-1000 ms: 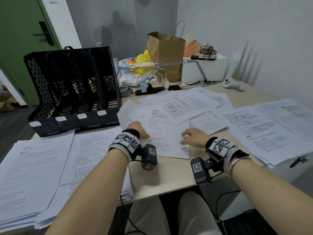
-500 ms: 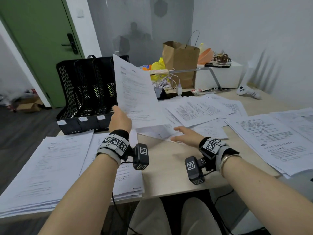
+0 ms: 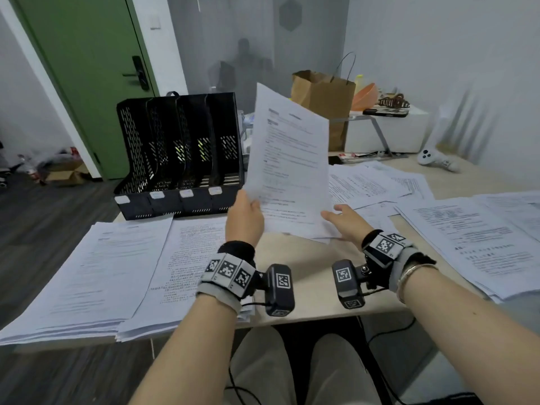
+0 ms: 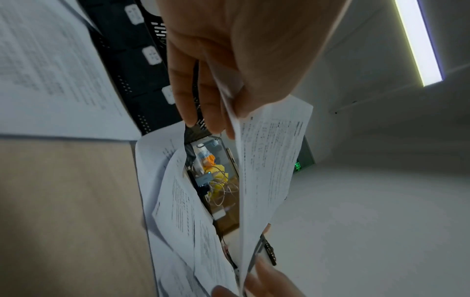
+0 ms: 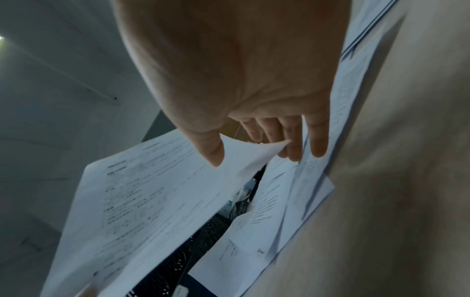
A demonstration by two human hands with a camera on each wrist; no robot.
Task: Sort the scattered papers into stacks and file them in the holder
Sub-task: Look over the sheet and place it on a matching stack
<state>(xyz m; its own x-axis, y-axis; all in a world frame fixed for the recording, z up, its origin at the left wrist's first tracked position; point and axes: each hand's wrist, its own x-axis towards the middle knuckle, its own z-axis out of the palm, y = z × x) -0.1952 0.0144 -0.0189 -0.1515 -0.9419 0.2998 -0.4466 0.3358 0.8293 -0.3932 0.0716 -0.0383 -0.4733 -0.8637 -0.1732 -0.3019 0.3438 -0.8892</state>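
My left hand [image 3: 245, 214] pinches the lower left corner of one printed sheet [image 3: 289, 159] and holds it upright over the desk. In the left wrist view the thumb and fingers of that left hand [image 4: 226, 114] close on the sheet's [image 4: 267, 160] edge. At the lower right corner my right hand [image 3: 343, 222] meets the sheet. The right wrist view shows this right hand [image 5: 251, 152] with its thumb on the printed face of the sheet [image 5: 142, 197] and its fingers behind it. Behind and to the left stands the black mesh file holder [image 3: 181, 147], its slots empty.
Two paper stacks [image 3: 87, 273] [image 3: 187, 258] lie at the desk's front left. Loose sheets [image 3: 368, 182] cover the middle, and another pile [image 3: 482, 238] lies at the right. A brown paper bag [image 3: 324, 95], a white box [image 3: 388, 133] and a white controller [image 3: 435, 160] stand at the back.
My left hand has lifted the sheet off the loose papers and swung it rightward, upright. My right hand has left the papers on the desk and come up to the sheet's lower right corner.
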